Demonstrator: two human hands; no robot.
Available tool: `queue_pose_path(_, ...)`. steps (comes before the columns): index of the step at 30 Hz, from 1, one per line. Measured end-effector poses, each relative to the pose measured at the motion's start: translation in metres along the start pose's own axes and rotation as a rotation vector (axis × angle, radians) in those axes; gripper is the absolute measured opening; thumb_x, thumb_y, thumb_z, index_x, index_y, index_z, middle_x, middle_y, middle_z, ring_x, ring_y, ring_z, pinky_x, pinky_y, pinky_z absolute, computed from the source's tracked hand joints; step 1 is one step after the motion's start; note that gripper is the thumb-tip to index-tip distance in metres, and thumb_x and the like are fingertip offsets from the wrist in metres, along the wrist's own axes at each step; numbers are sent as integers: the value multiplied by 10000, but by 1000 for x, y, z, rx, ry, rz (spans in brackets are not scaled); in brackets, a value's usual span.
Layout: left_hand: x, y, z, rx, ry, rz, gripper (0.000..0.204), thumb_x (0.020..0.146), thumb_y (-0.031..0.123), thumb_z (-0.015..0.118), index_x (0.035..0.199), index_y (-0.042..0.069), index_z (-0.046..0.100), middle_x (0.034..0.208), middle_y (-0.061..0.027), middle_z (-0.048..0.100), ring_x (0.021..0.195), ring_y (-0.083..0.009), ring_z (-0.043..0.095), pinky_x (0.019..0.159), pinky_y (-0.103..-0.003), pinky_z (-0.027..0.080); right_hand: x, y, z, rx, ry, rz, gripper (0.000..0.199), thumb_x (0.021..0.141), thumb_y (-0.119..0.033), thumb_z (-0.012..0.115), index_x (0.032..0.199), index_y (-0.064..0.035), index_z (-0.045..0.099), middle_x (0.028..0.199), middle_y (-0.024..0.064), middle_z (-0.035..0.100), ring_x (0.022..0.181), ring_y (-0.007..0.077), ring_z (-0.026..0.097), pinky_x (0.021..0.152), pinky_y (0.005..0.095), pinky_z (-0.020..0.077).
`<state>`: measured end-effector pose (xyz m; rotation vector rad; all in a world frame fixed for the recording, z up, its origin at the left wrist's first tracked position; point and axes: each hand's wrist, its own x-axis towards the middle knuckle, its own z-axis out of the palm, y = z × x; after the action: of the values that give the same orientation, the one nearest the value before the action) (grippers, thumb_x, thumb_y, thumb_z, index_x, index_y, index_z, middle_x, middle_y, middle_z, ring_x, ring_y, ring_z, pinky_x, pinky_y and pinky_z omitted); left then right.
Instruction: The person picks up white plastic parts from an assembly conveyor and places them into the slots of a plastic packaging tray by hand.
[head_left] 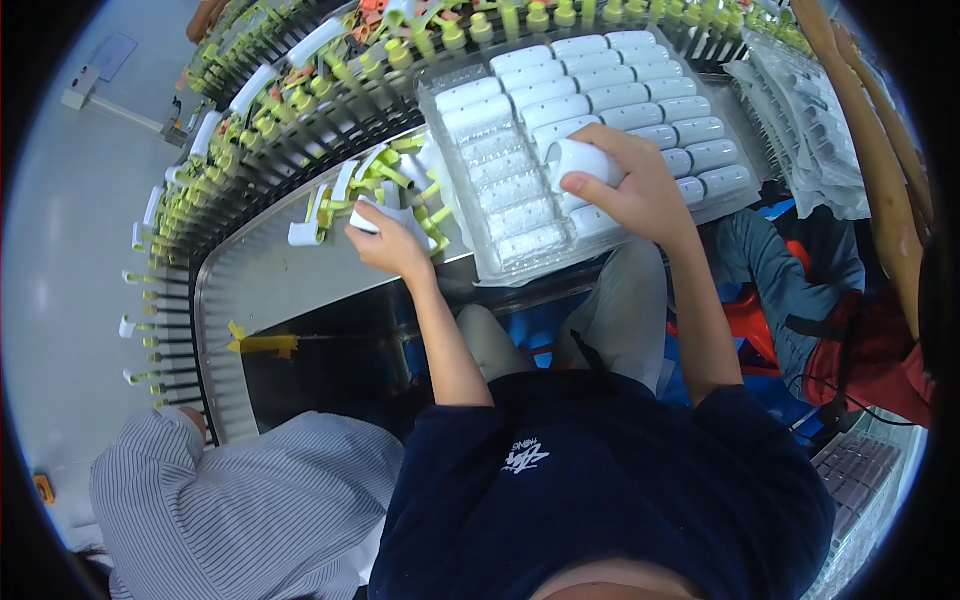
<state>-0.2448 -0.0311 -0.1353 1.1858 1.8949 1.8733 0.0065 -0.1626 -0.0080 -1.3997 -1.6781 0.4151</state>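
My right hand (640, 190) is closed round a white rounded plastic casing (580, 162), lifted over a clear plastic tray (470, 225). Rows of similar white casings (618, 96) fill the tray's far and right parts, while several pockets on its left side hold none. To the left of the tray, my left hand (392, 243) grips a small white plastic piece (364, 219) between thumb and fingers; its far side is hidden. Beside that hand, yellow-green plastic holders (318, 215), some with white pieces on them, lie on the metal worktop (270, 270).
A curved conveyor rack (300, 105) bearing yellow-green holders runs along the far and left sides. Stacked clear trays (800, 120) stand at the right. Coworkers sit close on both sides: a striped sleeve (250, 500) at left, a bare arm (880, 160) at right. Yellow tape (262, 343) marks the worktop's near edge.
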Motion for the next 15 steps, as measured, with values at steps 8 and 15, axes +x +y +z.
queue_pose_path(8,14,-25,-16,-120,-94,51,381,995,335,562,906,-34,595,843,-176,673,748,-249,638,700,-386,508,-3,4,-5,4,7,-26,381,775,-269,757,993,21,642,905,171,662,822,323,647,758,356,492)
queue_pose_path(15,175,-108,-45,186,-211,235,467,1002,407,515,1057,-42,633,957,-184,653,885,-295,612,814,-387,471,-1,-1,2,56,-45,-21,362,780,-272,748,985,9,648,900,158,664,812,303,644,758,344,491)
